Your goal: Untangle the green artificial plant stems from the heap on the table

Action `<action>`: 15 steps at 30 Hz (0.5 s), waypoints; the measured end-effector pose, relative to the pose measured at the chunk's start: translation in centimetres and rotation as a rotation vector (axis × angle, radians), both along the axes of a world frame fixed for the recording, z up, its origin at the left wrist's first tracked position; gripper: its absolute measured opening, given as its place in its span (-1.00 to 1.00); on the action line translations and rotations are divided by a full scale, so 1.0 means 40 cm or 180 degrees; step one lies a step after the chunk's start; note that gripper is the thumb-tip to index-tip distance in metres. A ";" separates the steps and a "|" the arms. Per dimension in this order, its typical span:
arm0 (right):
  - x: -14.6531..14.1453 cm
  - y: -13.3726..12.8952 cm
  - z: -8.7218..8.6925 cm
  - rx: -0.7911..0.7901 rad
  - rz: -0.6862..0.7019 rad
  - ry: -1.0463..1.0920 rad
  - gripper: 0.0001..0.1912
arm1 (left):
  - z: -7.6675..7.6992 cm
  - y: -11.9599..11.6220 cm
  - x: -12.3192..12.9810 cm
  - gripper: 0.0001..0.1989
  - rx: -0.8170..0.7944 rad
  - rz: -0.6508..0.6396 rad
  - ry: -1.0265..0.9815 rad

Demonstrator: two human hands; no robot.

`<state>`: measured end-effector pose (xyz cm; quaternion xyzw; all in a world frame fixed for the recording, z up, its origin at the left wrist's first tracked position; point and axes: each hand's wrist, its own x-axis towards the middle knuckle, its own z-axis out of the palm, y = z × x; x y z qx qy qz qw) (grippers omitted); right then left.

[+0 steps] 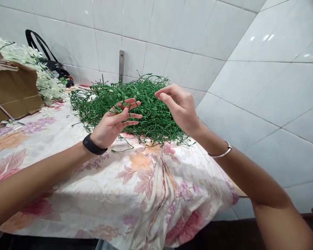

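Note:
A large tangled heap of thin green plastic stems (151,118) lies on the table against the tiled wall. At the heap's front left, my left hand (114,121) has its palm turned up and fingers spread, with green stems lying across the fingers and thumb. My right hand (181,106) is raised over the heap's right side, its thumb and forefinger tips close together; anything between them is too small to make out. One loose stem (123,150) lies on the cloth in front of the heap.
A floral cloth (94,194) covers the table and is gathered at the front. White artificial flowers (49,86), a brown cardboard box (13,90), a dark bag (58,69) and a metal wire stand (9,119) are at the left. Tiled walls (263,93) rise behind and right.

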<state>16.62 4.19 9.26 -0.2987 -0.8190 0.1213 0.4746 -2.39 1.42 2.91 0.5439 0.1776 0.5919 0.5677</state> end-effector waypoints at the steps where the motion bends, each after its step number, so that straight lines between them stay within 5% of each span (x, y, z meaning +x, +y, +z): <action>1: -0.006 0.012 0.002 -0.0265 0.0120 0.0015 -0.81 | 0.004 -0.002 -0.002 -0.76 0.0067 0.0016 0.0051; 5: -0.025 0.039 0.020 -0.1131 0.0785 -0.0011 -0.69 | 0.012 -0.008 -0.005 -0.77 0.0251 0.0008 0.0234; 15: 0.007 0.025 -0.002 -0.1213 0.0839 -0.0379 -0.72 | -0.004 0.005 -0.001 -0.72 0.0306 0.0068 0.0687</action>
